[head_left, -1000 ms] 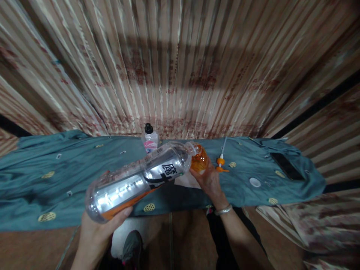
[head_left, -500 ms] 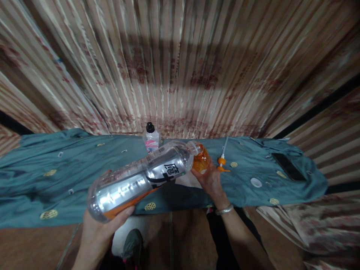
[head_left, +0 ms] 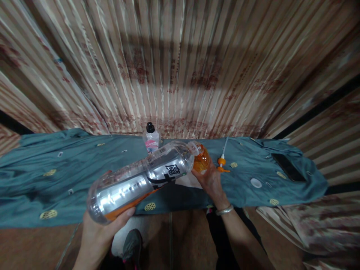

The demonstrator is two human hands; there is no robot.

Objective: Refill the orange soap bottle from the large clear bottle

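Observation:
My left hand (head_left: 102, 228) is wrapped round the base of a large clear plastic bottle (head_left: 135, 183) with a silver and orange label. The bottle lies tilted, its neck pointing right and slightly up in view. Its mouth meets the top of an orange translucent bottle (head_left: 201, 161), which my right hand (head_left: 210, 180) grips. Whether liquid passes between the two is too small to tell. To the right of that hand, an orange pump head (head_left: 221, 162) with a thin clear tube lies on the cloth.
A teal patterned cloth (head_left: 92, 161) covers the narrow table. On it stand a clear bottle with black cap (head_left: 151, 138) behind the large bottle, a white round cap (head_left: 255, 183) and a black phone (head_left: 288, 167) at right. A pleated curtain (head_left: 174, 67) hangs directly behind.
The large bottle has rolled very slightly, its label characters shifting a little. Both hands stay in nearly the same place.

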